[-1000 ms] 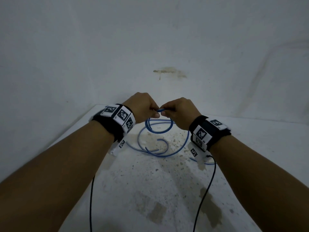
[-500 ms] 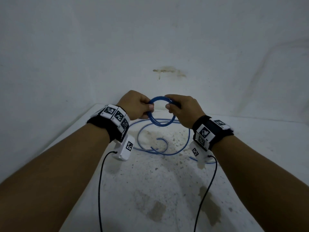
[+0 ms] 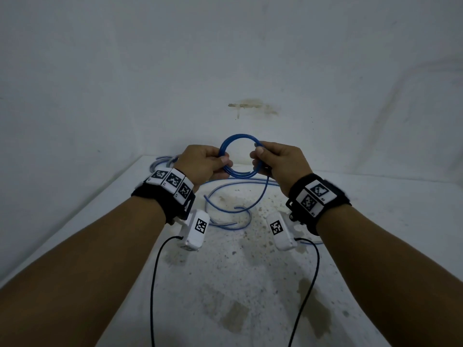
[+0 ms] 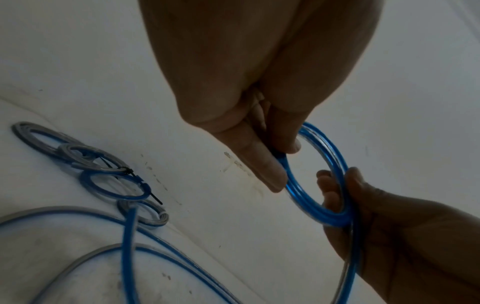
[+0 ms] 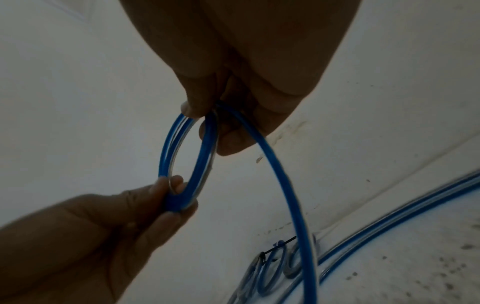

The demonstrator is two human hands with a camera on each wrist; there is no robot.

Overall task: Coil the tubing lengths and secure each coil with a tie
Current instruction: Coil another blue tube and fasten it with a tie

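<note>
A small coil of blue tubing (image 3: 238, 141) is held upright above the table between both hands. My left hand (image 3: 221, 161) pinches its left side, thumb on the near face. My right hand (image 3: 258, 155) pinches the right side; the loose tail (image 3: 264, 194) drops from there to the tubing loops (image 3: 225, 210) lying on the table. The left wrist view has the coil (image 4: 335, 156) pinched by my left hand (image 4: 283, 162). In the right wrist view, my right hand (image 5: 207, 119) holds the coil (image 5: 166, 148) and the tail (image 5: 285, 185).
Several finished coils (image 4: 114, 185) with black ties (image 4: 154, 197) lie at the table's back left corner against the wall, also partly seen behind my left hand as tied coils (image 3: 162, 162). The stained white table (image 3: 238, 284) meets the white wall just beyond. Black wrist-camera cables (image 3: 154, 284) hang below my arms.
Both hands have risen and moved slightly apart. The coil has stood up from a low, flat loop between the hands into an upright ring, and the tail has been drawn up off the table.
</note>
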